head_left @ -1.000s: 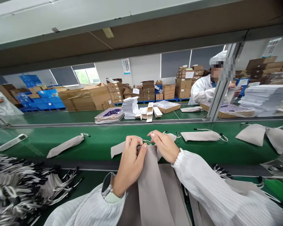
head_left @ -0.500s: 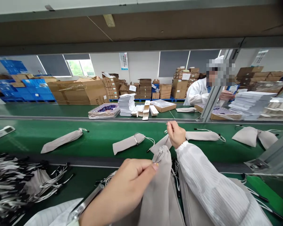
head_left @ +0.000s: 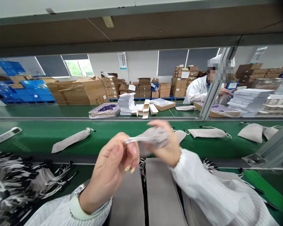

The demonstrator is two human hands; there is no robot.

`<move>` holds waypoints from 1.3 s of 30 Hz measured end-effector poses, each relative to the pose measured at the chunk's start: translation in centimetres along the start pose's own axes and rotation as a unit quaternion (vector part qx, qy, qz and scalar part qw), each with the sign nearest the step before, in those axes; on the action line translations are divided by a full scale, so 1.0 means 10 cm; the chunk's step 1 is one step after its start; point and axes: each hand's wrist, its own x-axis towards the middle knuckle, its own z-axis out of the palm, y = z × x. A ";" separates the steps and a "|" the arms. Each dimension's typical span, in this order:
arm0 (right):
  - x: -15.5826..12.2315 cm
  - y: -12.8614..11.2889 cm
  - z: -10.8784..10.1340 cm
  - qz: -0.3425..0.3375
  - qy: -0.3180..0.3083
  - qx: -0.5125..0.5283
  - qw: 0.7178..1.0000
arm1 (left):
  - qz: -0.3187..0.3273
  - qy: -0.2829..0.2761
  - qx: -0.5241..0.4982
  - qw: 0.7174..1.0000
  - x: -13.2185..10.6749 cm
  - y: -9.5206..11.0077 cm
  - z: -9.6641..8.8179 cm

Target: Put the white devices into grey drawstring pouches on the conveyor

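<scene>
Cinching a grey drawstring pouch [head_left: 155, 137]: right hand [head_left: 166, 147] grips its gathered neck, left hand [head_left: 114, 169] pinches the cord [head_left: 134, 140] taut; next, release onto the conveyor belt [head_left: 37, 135]

We hold a grey drawstring pouch [head_left: 155, 137] in mid-air above the green belt, its soft fabric bunched and motion-blurred; our right hand [head_left: 166, 144] grips its gathered body while our left hand [head_left: 113, 171] pinches the pale cord end [head_left: 132, 140] drawn out sideways.
</scene>
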 end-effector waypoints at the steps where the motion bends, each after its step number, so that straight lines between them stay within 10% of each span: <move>1: 0.06 0.12 -0.10 -0.027 0.110 -0.056 0.992 | -0.006 -0.018 0.075 0.997 0.03 -0.01 -0.02; 4: 0.22 0.63 -0.45 0.053 0.306 -0.221 0.925 | -0.058 -0.129 0.366 0.920 0.12 -0.14 -0.17; 7: 0.18 1.18 -0.71 0.287 0.121 -0.424 0.851 | -0.152 -0.261 0.532 0.791 0.18 -0.38 -0.40; 13: -0.03 1.47 -0.66 0.296 -0.011 -0.493 0.818 | -0.309 -0.334 0.602 0.656 0.15 -0.59 -0.59; 22: 0.10 0.23 -0.32 -0.044 0.070 -0.382 0.920 | 0.001 -0.154 0.663 0.733 -0.11 -1.03 -0.04; 28: -0.76 0.64 -0.01 -0.036 -0.171 -0.426 0.888 | 0.021 -0.164 0.656 0.736 -0.13 -1.32 -0.17; 39: -0.88 0.80 -0.06 0.014 -0.164 -0.386 0.908 | 0.015 -0.118 0.646 0.754 -0.16 -1.34 -0.13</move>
